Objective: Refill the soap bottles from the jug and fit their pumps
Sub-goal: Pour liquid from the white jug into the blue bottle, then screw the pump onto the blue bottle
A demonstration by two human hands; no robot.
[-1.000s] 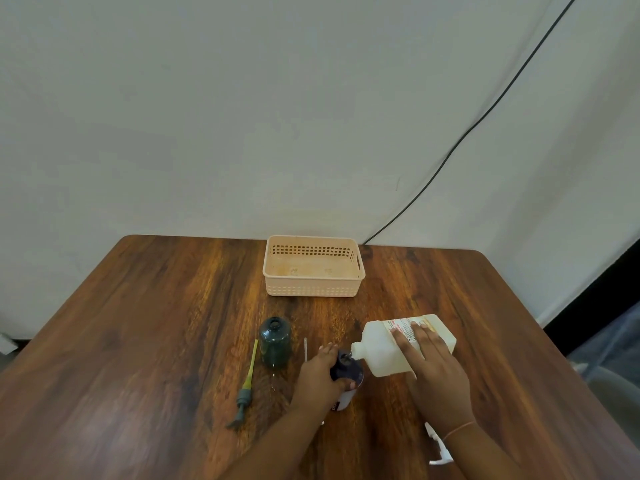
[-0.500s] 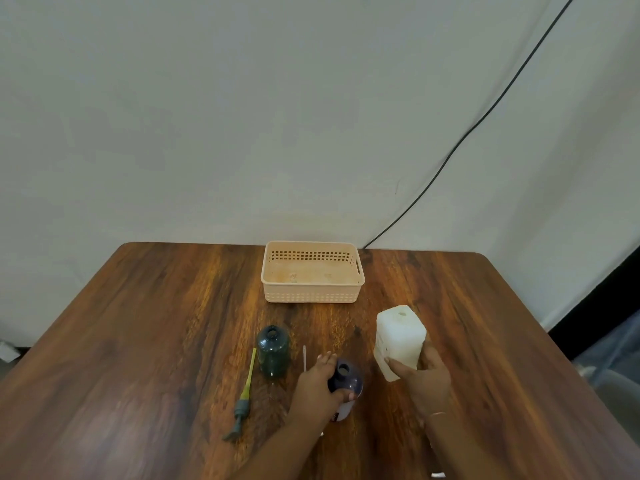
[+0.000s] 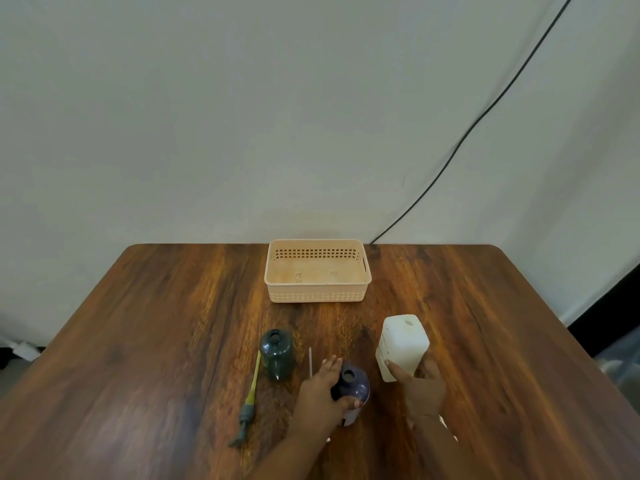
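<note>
Wooden table (image 3: pixel 145 341) by a pale wall — jug back upright after the pour.

A second ago the white jug (image 3: pixel 401 344) lay tipped with its mouth at the purple bottle (image 3: pixel 353 386); now it stands upright, just right of it, so this fill seems finished. The right hand (image 3: pixel 420 386) wraps the jug's lower body closed. The left hand (image 3: pixel 320 393) curls around the purple bottle, thumb in front. The green bottle (image 3: pixel 276 355) waits open, its pump (image 3: pixel 247 407) lying beside.
</note>
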